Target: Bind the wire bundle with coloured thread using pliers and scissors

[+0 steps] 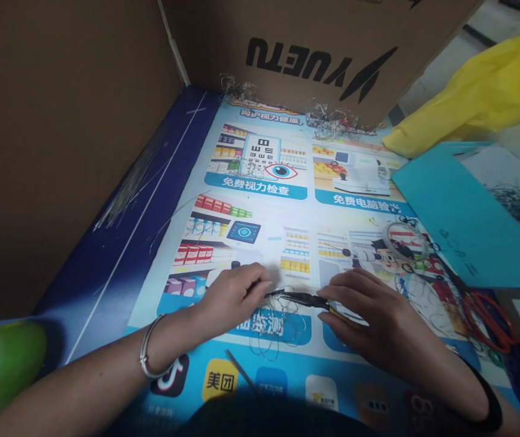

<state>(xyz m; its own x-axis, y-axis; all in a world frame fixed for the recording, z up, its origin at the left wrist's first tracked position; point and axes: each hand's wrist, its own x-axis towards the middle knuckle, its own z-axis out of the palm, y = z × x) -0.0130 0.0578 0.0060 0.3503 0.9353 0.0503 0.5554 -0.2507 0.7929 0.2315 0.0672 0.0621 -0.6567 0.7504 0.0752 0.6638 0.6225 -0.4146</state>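
My left hand (236, 293) pinches a small dark piece at its fingertips, from which thin looped wire (274, 331) hangs over the printed sheet (287, 224). Closed around yellow and black handles, my right hand (373, 315) holds a pair of needle-nose pliers (303, 298). The plier tips point left and meet the wire close to my left fingertips. Whether the jaws grip the wire is too small to tell. Beyond my right hand lies a clear round container (406, 241) with small dark rings near it.
Cardboard walls (214, 42) stand left and behind. Tangled wire (332, 121) lies along the back; straight wires (127, 182) lie at left. On the right are a turquoise board (451, 206), yellow cloth (464, 97) and orange-handled scissors (487, 321). A green object (18, 358) sits lower left.
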